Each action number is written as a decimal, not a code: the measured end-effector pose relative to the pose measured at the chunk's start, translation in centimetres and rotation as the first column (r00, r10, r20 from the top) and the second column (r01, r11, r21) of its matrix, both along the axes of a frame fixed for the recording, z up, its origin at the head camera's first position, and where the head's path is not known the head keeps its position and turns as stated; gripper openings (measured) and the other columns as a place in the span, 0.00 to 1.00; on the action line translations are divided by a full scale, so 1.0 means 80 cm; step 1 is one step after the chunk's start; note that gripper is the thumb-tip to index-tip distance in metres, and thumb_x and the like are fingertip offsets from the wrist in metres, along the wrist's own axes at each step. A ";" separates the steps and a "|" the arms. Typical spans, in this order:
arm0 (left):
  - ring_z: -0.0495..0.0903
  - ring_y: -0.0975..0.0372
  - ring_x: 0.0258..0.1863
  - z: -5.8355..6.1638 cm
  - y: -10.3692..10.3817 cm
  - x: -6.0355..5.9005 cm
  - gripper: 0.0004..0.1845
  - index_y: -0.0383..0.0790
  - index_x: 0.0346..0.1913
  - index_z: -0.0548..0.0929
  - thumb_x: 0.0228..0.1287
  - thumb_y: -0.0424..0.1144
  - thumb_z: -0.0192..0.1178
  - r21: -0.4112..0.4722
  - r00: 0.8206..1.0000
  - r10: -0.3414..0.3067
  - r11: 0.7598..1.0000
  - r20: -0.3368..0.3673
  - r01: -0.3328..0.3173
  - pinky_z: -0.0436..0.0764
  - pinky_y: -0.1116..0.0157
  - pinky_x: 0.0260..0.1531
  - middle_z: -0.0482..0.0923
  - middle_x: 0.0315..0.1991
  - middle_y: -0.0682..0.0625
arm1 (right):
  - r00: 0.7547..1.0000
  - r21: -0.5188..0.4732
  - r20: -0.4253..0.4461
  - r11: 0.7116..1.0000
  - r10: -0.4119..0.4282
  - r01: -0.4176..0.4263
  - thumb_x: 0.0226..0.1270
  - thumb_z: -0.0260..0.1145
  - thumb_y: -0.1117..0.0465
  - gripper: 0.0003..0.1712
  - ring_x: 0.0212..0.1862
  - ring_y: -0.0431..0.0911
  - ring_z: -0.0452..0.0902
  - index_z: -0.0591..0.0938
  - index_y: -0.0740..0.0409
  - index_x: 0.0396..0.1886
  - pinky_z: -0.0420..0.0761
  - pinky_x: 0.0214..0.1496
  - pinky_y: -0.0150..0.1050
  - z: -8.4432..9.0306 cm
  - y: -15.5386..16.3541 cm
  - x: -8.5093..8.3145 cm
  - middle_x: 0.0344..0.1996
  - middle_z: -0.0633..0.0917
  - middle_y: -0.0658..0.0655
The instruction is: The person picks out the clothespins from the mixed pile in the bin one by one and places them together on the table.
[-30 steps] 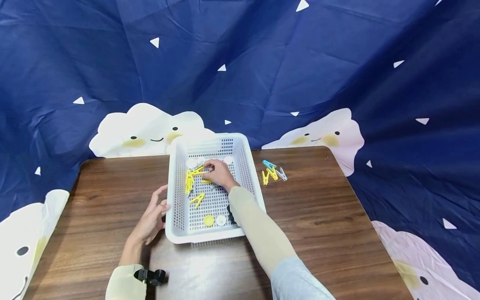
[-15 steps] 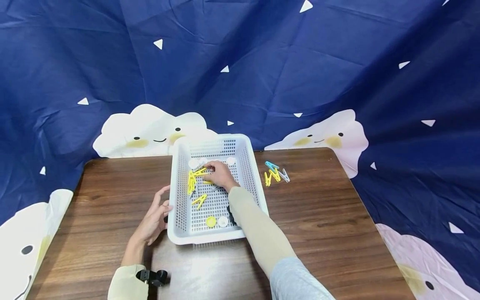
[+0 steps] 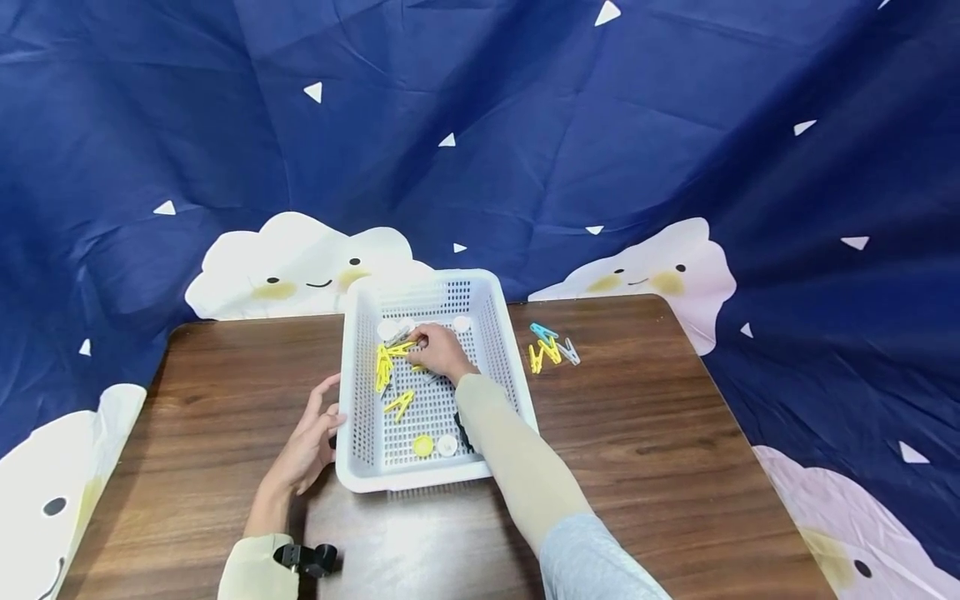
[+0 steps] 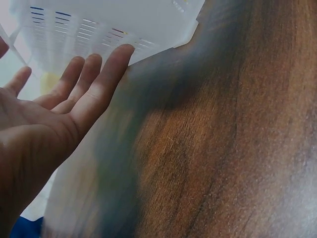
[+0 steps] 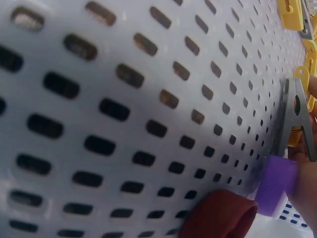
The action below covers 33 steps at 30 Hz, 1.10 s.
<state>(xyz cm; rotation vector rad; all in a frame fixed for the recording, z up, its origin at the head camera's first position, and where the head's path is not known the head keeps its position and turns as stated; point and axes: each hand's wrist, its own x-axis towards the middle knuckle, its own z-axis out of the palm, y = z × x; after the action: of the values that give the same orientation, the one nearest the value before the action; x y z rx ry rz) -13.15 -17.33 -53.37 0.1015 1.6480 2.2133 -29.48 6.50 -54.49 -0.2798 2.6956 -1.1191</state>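
1. We are resting our left hand point(image 3: 303, 448), fingers loosely extended, against the left of the basket point(image 3: 408, 479).
2. Inside it, our right hand point(image 3: 444, 350) is touching a yellow clip point(image 3: 401, 348); we cannot tell whether the fingers are pinching it.
3. Four more clips point(image 3: 551, 350) are lying on the table point(image 3: 637, 417), right of the basket.

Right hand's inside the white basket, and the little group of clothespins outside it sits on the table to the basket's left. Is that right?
Not quite: the clothespins outside lie to the basket's right, as the head view shows. The right hand is indeed inside the white basket.
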 end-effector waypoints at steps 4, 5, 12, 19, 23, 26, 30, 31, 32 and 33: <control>0.75 0.52 0.60 0.001 0.000 0.001 0.34 0.57 0.79 0.44 0.78 0.35 0.43 0.001 1.000 0.005 1.000 0.001 -0.005 0.78 0.42 0.48 0.54 0.73 0.29 | 1.000 -0.011 -0.011 1.000 0.000 -0.001 0.59 0.78 0.58 0.16 0.38 0.42 0.73 0.86 0.53 0.47 0.74 0.45 0.36 0.002 -0.001 0.002 0.36 0.81 0.48; 0.75 0.52 0.60 0.001 0.000 0.002 0.34 0.57 0.79 0.44 0.78 0.35 0.43 0.000 1.000 0.005 1.000 0.004 -0.005 0.78 0.42 0.48 0.53 0.73 0.29 | 1.000 -0.019 -0.010 1.000 -0.001 0.001 0.59 0.77 0.58 0.16 0.38 0.41 0.74 0.86 0.53 0.46 0.74 0.44 0.35 0.003 -0.001 0.002 0.35 0.81 0.48; 0.74 0.52 0.61 0.002 0.001 0.002 0.34 0.57 0.79 0.44 0.77 0.34 0.43 -0.008 1.000 0.012 1.000 0.008 -0.012 0.78 0.41 0.48 0.54 0.73 0.29 | 0.999 -0.091 0.022 0.995 -0.043 0.044 0.58 0.74 0.60 0.15 0.36 0.40 0.76 0.86 0.53 0.46 0.76 0.43 0.34 0.002 0.003 0.003 0.35 0.83 0.48; 0.70 0.46 0.64 0.003 0.002 -0.002 0.34 0.58 0.79 0.45 0.77 0.34 0.42 -0.011 1.000 0.005 1.000 0.005 -0.005 0.78 0.41 0.48 0.53 0.74 0.30 | 0.996 -0.138 0.048 0.987 -0.076 0.082 0.58 0.76 0.60 0.15 0.35 0.41 0.77 0.86 0.53 0.45 0.77 0.43 0.35 0.006 0.008 0.002 0.34 0.84 0.49; 0.72 0.47 0.63 0.002 0.002 -0.001 0.34 0.58 0.79 0.45 0.77 0.33 0.42 -0.011 1.000 0.006 1.000 0.006 -0.006 0.78 0.41 0.48 0.54 0.74 0.30 | 0.995 -0.140 0.063 0.986 -0.082 0.091 0.58 0.77 0.59 0.15 0.36 0.41 0.77 0.86 0.52 0.45 0.77 0.43 0.35 0.006 0.008 0.003 0.34 0.84 0.48; 0.74 0.49 0.62 0.002 0.001 -0.001 0.34 0.59 0.79 0.45 0.77 0.33 0.42 -0.008 1.000 0.007 1.000 0.003 -0.007 0.78 0.42 0.47 0.54 0.74 0.30 | 0.994 -0.152 0.073 0.984 -0.085 0.095 0.58 0.77 0.58 0.15 0.37 0.42 0.77 0.87 0.52 0.45 0.77 0.44 0.36 0.007 0.009 0.004 0.35 0.84 0.48; 0.75 0.52 0.61 0.001 0.000 0.000 0.34 0.58 0.79 0.45 0.77 0.34 0.43 -0.005 1.000 0.007 1.000 0.000 -0.007 0.78 0.42 0.47 0.54 0.74 0.30 | 0.992 -0.182 0.091 0.978 -0.085 0.100 0.58 0.78 0.58 0.15 0.38 0.43 0.78 0.87 0.53 0.45 0.77 0.45 0.37 0.011 0.010 0.005 0.37 0.85 0.50; 0.75 0.52 0.60 0.001 0.000 0.001 0.34 0.58 0.79 0.45 0.78 0.34 0.43 -0.004 1.000 0.007 1.000 -0.002 -0.007 0.78 0.42 0.47 0.54 0.74 0.29 | 0.992 -0.190 0.096 0.976 -0.086 0.103 0.58 0.77 0.58 0.15 0.38 0.43 0.78 0.87 0.54 0.45 0.77 0.45 0.37 0.012 0.011 0.006 0.37 0.85 0.50; 0.75 0.52 0.60 0.001 -0.001 0.001 0.34 0.58 0.79 0.45 0.78 0.35 0.43 -0.003 1.000 0.007 1.000 -0.003 -0.007 0.78 0.42 0.47 0.54 0.74 0.29 | 0.991 -0.195 0.099 0.975 -0.088 0.106 0.58 0.77 0.59 0.15 0.38 0.43 0.79 0.86 0.55 0.45 0.78 0.45 0.37 0.013 0.011 0.006 0.37 0.85 0.51; 0.76 0.52 0.60 0.001 -0.001 0.001 0.34 0.58 0.79 0.44 0.78 0.35 0.43 -0.002 1.000 0.007 1.000 -0.005 -0.007 0.78 0.42 0.47 0.54 0.73 0.29 | 0.991 -0.201 0.101 0.973 -0.091 0.110 0.58 0.77 0.59 0.15 0.38 0.43 0.79 0.86 0.55 0.45 0.78 0.45 0.37 0.015 0.012 0.006 0.37 0.85 0.51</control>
<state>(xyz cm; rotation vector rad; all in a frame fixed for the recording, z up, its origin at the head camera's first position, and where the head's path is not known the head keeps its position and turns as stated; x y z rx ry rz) -13.08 -17.39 -53.28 0.1006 1.6554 2.2179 -28.99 7.44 -53.30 -0.1206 2.5413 -1.4084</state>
